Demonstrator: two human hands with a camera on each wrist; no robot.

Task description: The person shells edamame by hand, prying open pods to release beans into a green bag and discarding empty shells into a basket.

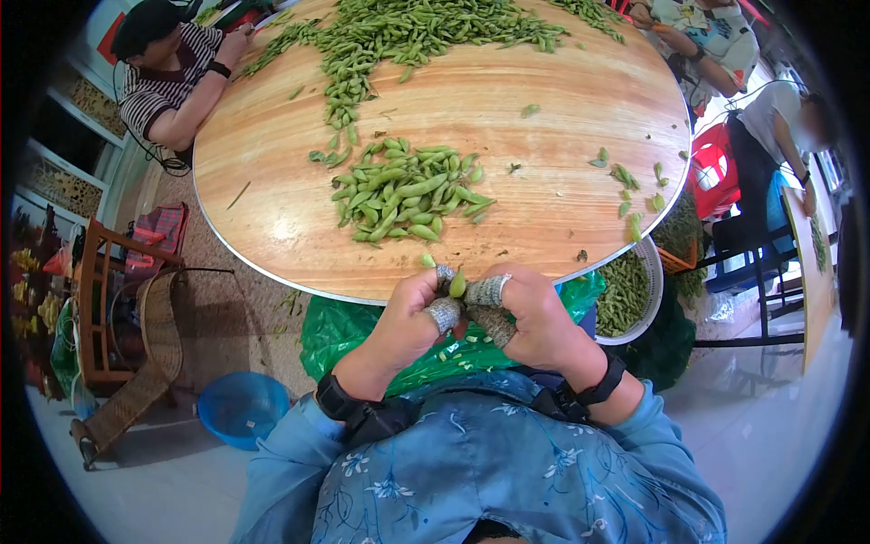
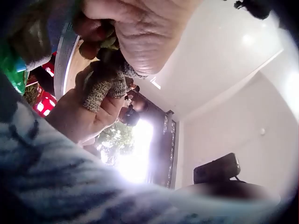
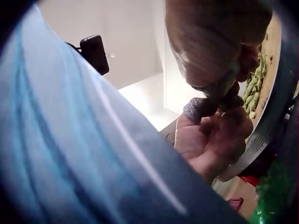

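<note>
Between both hands, in the head view, is a green pod (image 1: 458, 284) at the table's near edge. My left hand (image 1: 405, 317) and right hand (image 1: 541, 322) meet there, fingers curled and fingertips pinching around the pod. Grey knitted covers wrap several fingers on each hand. Just beyond, on the round wooden table (image 1: 562, 136), lies a small heap of pods (image 1: 403, 195). In the left wrist view the left hand (image 2: 145, 32) hangs close above the right hand (image 2: 88, 112). The right wrist view shows both hands touching, the pod mostly hidden by fingers.
A large pod pile (image 1: 408, 36) covers the table's far side, and loose pods lie at the right. Below the edge are a green plastic bag (image 1: 331, 335) and a white basket (image 1: 645, 295) of pods. A blue basin (image 1: 243, 408) stands on the floor. Other people sit around.
</note>
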